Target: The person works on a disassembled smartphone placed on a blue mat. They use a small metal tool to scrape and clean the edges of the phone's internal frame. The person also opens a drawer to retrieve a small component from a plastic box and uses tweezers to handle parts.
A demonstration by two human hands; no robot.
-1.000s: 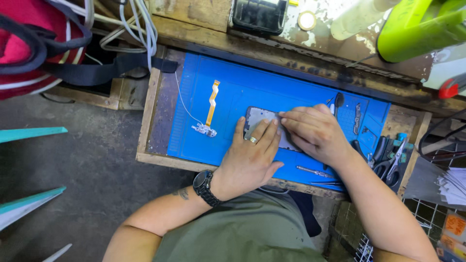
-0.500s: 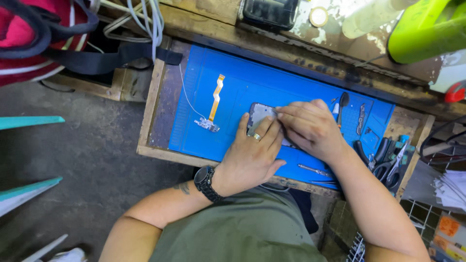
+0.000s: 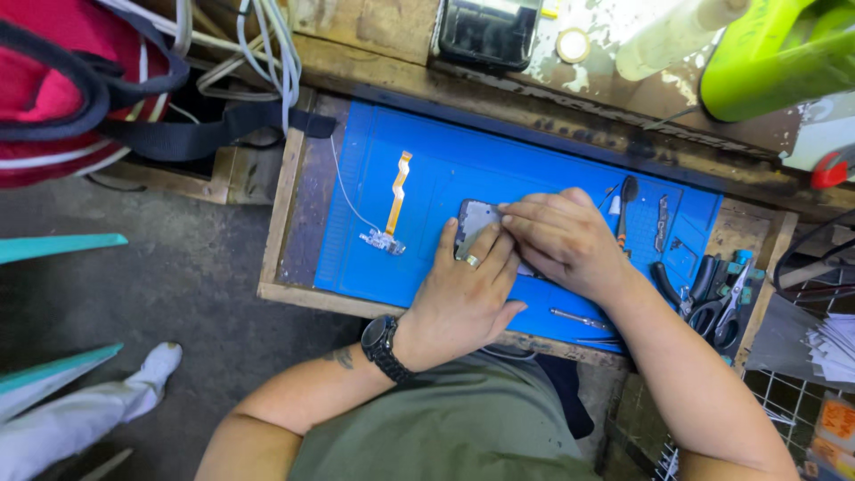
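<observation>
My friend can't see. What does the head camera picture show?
Both hands, left hand and right hand, press on a small grey phone part on a blue rubber work mat. An orange flat ribbon cable lies left of it.

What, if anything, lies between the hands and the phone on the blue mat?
Nothing visible: the left hand and right hand both rest directly on the phone, covering most of it.

Small wooden workbench (image 3: pixel 283 191) with a raised rim, covered by a blue mat (image 3: pixel 499 169). Behind it, a worn, paint-flecked shelf (image 3: pixel 588 85). Dull grey concrete floor (image 3: pixel 134 267) to the left. Far left, a red bag (image 3: pixel 62 62) with black straps, beside a bundle of white cables (image 3: pixel 267 40). Far right, a wire rack (image 3: pixel 784 401). Even, soft light.
</observation>
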